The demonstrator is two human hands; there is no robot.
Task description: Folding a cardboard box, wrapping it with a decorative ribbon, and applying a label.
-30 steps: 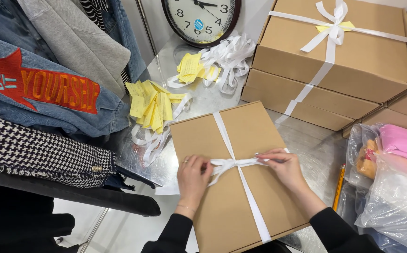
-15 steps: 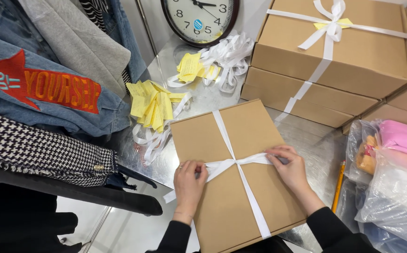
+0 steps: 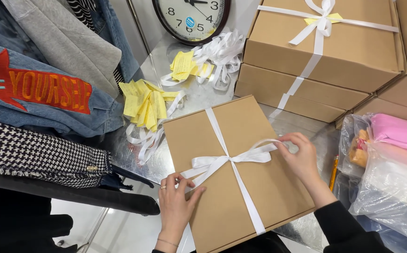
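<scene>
While the box [image 3: 241, 173] lies flat on the table [image 3: 199, 96] in front of us, we work at the white ribbon [image 3: 231, 159] crossed over its lid. Our left hand [image 3: 175, 201] rests on the near left edge of the box, its fingers [image 3: 185, 180] pinching the left loop of the bow. Our right hand [image 3: 299, 154] is at the right side of the lid, fingers [image 3: 285, 140] pinching the right loop, which arches up off the cardboard. Yellow tags [image 3: 145, 100] with loose ribbon lie just left of the box. Stacked boxes [image 3: 325, 51], the top one tied with a bow, stand behind. A clock [image 3: 192, 16] leans at the back, and bagged pink cloth [image 3: 398, 133] sits to the right.
</scene>
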